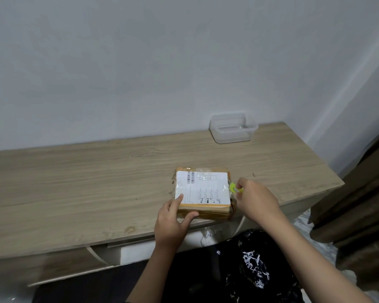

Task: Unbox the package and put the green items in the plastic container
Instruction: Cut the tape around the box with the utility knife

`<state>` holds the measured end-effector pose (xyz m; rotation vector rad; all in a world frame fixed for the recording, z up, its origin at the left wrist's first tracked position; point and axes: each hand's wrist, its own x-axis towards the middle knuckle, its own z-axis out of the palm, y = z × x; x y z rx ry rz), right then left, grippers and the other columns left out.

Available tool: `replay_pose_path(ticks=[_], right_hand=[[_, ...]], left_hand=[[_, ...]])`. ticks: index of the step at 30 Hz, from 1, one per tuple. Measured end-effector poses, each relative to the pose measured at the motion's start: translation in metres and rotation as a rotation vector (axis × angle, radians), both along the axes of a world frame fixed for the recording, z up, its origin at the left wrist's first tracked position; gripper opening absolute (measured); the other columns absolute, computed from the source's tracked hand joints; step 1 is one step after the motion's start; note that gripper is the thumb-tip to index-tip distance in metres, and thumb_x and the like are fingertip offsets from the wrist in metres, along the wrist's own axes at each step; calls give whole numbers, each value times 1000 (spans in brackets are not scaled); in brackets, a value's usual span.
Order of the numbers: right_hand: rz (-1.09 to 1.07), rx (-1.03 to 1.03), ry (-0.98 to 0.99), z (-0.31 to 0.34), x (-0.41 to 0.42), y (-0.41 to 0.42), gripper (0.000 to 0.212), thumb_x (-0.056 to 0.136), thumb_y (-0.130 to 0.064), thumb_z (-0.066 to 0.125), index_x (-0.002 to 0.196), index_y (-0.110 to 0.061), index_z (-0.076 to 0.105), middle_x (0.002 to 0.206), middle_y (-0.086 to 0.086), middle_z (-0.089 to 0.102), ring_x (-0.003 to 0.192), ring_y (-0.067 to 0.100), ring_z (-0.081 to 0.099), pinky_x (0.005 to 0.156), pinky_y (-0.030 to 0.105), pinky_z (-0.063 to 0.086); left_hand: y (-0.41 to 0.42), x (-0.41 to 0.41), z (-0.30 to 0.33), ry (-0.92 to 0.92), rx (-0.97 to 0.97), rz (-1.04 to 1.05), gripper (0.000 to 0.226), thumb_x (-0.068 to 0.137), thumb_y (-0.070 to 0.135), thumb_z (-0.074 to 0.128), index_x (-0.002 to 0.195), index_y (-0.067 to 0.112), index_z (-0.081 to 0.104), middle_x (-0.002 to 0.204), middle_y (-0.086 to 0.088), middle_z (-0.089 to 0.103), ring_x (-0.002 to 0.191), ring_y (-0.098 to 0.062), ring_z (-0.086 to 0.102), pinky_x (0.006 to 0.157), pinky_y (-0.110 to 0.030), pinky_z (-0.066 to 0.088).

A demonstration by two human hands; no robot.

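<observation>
A flat cardboard package (202,189) wrapped in brown tape, with a white shipping label on top, lies on the wooden table (96,182) near its front edge. My left hand (173,221) presses on the package's near left corner, thumb on the front side and fingers on the label. My right hand (256,200) grips a small yellow-green cutter (234,188) whose tip touches the package's right side. A clear plastic container (233,127) stands empty and without a lid at the back right of the table by the wall. No green items are visible.
The table's right edge (328,191) is close to my right hand, with a brown curtain (359,204) beyond it. A drawer front (138,251) sits under the tabletop. My dark patterned clothing (249,265) fills the lower middle.
</observation>
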<state>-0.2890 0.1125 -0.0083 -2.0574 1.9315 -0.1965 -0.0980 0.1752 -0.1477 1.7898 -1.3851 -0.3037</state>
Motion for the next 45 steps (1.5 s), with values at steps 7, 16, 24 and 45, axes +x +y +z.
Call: replay_pose_path(ticks=[7, 16, 24, 45], right_hand=[[-18, 31, -33, 7, -6, 6, 12, 86, -22, 55, 97, -20, 59, 97, 10, 67, 87, 30, 59, 67, 30, 41], [15, -19, -39, 3, -8, 23, 13, 87, -21, 55, 100, -18, 58, 83, 11, 63, 84, 33, 59, 63, 30, 39], [-21, -43, -98, -8, -9, 18, 16, 85, -22, 56, 100, -19, 59, 89, 14, 68, 89, 34, 63, 63, 31, 40], [56, -20, -48, -6, -23, 41, 14, 87, -23, 56, 101, -21, 57, 86, 8, 65, 89, 30, 62, 62, 30, 40]], left_hand=[[0, -2, 2, 5, -31, 18, 73, 68, 68, 56, 118, 16, 63, 109, -4, 66, 102, -24, 62, 77, -33, 51], [0, -2, 3, 7, -41, 16, 73, 68, 68, 56, 117, 15, 63, 105, -5, 66, 99, -23, 63, 76, -31, 50], [0, 1, -1, -7, -40, -6, 73, 69, 68, 57, 119, 14, 62, 103, -6, 63, 98, -23, 60, 78, -30, 48], [8, -6, 6, 68, -24, 47, 66, 68, 55, 72, 122, 19, 60, 105, -5, 62, 100, -21, 58, 80, -32, 47]])
